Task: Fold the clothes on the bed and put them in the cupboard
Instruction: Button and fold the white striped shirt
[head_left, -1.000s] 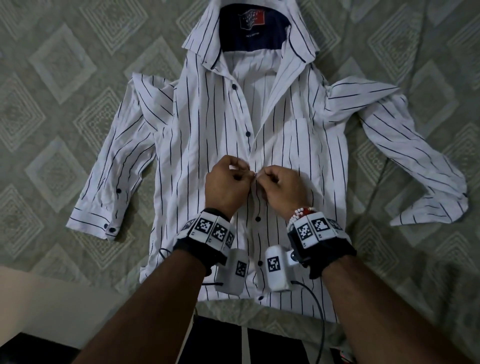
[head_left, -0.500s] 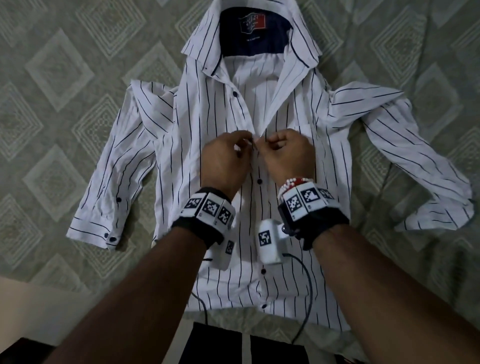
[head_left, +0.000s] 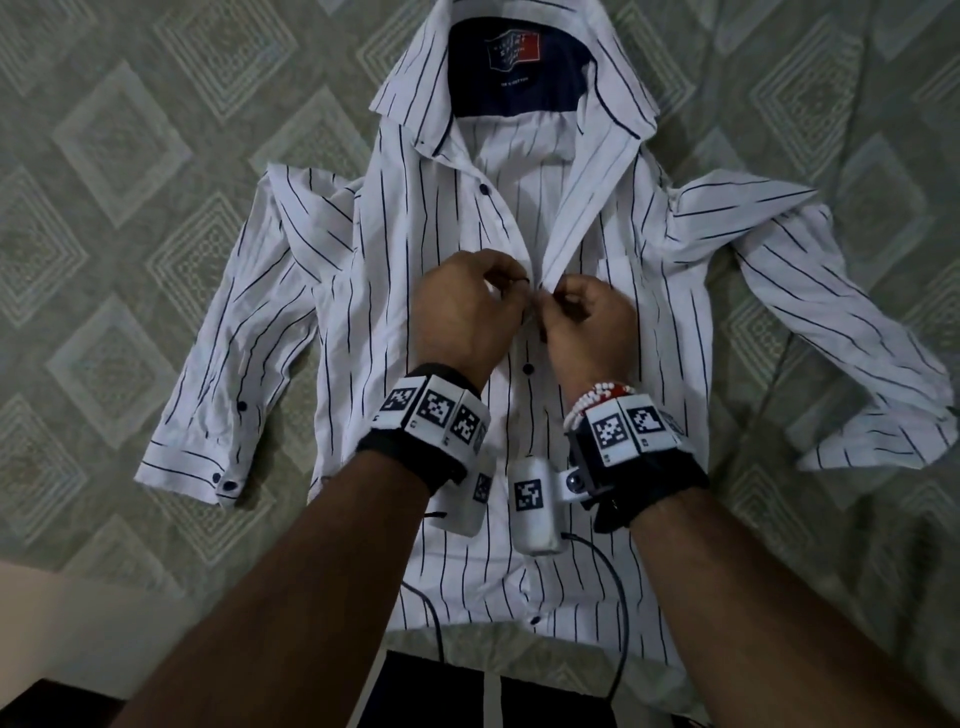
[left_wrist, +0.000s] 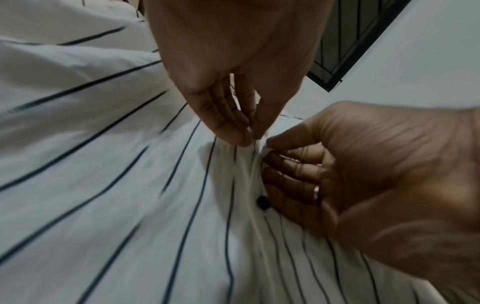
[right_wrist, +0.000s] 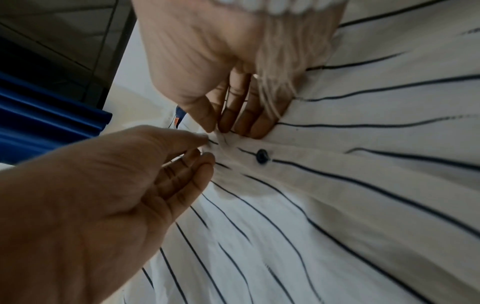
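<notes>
Both hands (head_left: 524, 306) pinch the shirt (head_left: 395, 322), collar pointing away.

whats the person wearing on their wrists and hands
Both forearms are bare. Each wrist carries a black strap with white blocks printed with black square codes, plus a white camera pod with a thin black cable. The right hand has a red-and-white bead bracelet and a ring; the left hand shows none.

A white dress shirt with thin dark stripes (head_left: 457, 218) lies face up, sleeves spread, on a grey-green diamond-patterned bedspread (head_left: 114, 156). At its front placket the left hand (head_left: 465, 306) and right hand (head_left: 589, 319) pinch the fabric, fingertips almost touching.
</notes>
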